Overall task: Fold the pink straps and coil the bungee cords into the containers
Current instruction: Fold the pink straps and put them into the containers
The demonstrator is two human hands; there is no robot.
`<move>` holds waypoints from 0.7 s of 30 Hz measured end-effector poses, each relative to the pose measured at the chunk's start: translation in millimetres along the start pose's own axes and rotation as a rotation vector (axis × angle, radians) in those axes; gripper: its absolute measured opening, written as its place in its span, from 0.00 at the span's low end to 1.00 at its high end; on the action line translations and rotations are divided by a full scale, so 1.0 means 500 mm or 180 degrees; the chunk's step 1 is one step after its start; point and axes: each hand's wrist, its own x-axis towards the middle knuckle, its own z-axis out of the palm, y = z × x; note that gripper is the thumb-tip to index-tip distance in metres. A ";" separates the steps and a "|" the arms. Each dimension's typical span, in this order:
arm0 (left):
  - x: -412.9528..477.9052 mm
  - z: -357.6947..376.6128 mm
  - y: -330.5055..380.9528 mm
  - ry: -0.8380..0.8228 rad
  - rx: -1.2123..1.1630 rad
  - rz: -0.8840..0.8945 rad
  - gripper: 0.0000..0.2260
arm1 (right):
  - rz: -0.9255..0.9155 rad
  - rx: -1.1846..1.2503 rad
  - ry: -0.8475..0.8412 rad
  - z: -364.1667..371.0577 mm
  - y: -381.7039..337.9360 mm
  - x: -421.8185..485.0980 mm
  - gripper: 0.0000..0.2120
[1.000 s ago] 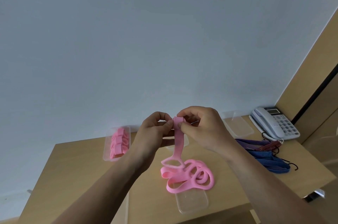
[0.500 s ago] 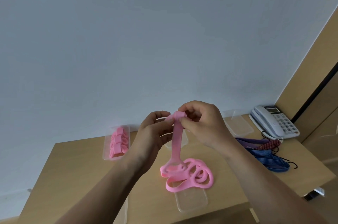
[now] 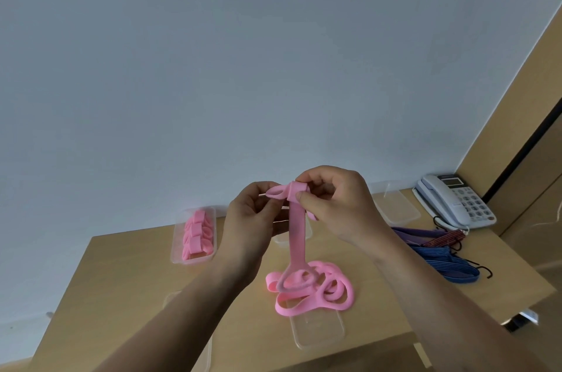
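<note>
A pink strap (image 3: 296, 238) hangs from both my hands above the table. My left hand (image 3: 252, 219) pinches a small loop at its top end. My right hand (image 3: 337, 204) pinches the fold wrapped around the strap just beside that loop. The strap's lower end joins a loose pile of pink straps (image 3: 316, 286) on the table. Folded pink straps fill a clear container (image 3: 177, 250) at the back left. Blue and purple bungee cords (image 3: 441, 256) lie on the right of the table.
A clear lid or tray (image 3: 319, 329) lies under the pile near the front edge. An empty clear container (image 3: 398, 207) stands at the back right, another (image 3: 282, 239) behind my hands. A desk telephone (image 3: 456, 204) sits in the far right corner.
Both hands rose slightly with the strap. A small loop now sticks out left of the fold, and more strap length hangs between my hands and the pile.
</note>
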 end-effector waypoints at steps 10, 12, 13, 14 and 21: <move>-0.005 0.009 0.001 0.0015 -0.0195 -0.0119 0.05 | -0.0001 0.0026 0.0125 0.005 0.000 -0.005 0.04; -0.006 0.008 -0.001 0.0000 -0.0146 -0.0161 0.06 | -0.0008 0.0042 0.0123 0.005 -0.001 -0.006 0.04; -0.006 0.006 -0.003 -0.0030 -0.0105 -0.0198 0.06 | -0.0007 0.0057 0.0130 0.004 -0.001 -0.006 0.04; -0.006 0.003 -0.004 -0.0095 -0.0070 -0.0248 0.08 | 0.0003 0.0078 0.0140 0.002 -0.001 -0.006 0.04; -0.006 -0.013 -0.015 -0.0303 0.0549 -0.0606 0.06 | -0.0050 -0.0062 0.0319 0.001 0.014 -0.006 0.08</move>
